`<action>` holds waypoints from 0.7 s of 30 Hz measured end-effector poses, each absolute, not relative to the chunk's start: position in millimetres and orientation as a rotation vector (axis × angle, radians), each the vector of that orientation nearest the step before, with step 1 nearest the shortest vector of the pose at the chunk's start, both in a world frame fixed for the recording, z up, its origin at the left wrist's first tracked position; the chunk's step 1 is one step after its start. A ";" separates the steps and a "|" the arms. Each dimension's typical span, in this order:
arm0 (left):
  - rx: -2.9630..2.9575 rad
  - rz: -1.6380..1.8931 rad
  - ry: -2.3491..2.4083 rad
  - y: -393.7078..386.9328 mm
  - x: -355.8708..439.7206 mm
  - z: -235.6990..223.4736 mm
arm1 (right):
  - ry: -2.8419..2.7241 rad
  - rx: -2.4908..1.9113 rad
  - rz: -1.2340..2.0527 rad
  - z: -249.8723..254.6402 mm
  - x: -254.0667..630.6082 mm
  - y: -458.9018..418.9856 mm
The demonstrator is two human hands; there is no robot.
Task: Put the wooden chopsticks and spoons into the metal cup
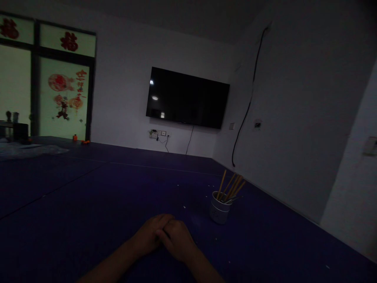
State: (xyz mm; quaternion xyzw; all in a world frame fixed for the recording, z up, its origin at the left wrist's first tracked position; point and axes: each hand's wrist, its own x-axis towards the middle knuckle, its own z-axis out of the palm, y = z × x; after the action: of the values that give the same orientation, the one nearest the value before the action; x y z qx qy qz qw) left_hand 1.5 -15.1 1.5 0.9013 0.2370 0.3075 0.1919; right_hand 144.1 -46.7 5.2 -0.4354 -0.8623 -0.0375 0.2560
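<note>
On the dark blue table surface my left hand [150,232] and my right hand [176,237] rest clasped together near the bottom middle. The right hand lies over the fingers of the left, its thumb pointing left across them. Both are closed, and no object shows in either one; the inner sides of the palms are hidden. To the right and a little beyond stands a light grey cup [219,212] with a patterned side. Several wooden sticks or brush handles [232,188] lean out of it, apart from my hands.
The blue table [123,188] reaches a wall at the right, and small white scraps dot it. Clear plastic sheeting [32,150] lies far left, near small orange items [75,137]. A black television [188,98] hangs above wall sockets. A black cable [250,98] dangles at the right.
</note>
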 end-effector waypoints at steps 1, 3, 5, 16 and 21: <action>2.530 0.870 0.664 -15.9 1.4 1.8 | -2.345 -1.180 -0.096 5.5 143.9 -46.7; 2.526 0.875 0.665 -17.4 1.0 2.1 | -2.356 -1.186 -0.081 5.8 143.8 -46.4; 2.522 0.872 0.665 -18.1 0.7 1.9 | -2.361 -1.191 -0.075 5.9 143.8 -46.0; 2.534 0.871 0.689 -14.0 0.2 -0.9 | -2.355 -1.199 -0.093 3.6 144.4 -44.1; 2.533 0.882 0.667 -15.6 0.3 1.0 | -2.364 -1.198 -0.066 7.3 143.4 -47.2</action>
State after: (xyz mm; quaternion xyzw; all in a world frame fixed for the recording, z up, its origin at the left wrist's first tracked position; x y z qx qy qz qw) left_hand 0.3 -15.6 1.0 0.9002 0.2371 0.3134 0.1877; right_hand 143.4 -47.2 7.3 -0.4384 -0.8651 -0.0240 0.2426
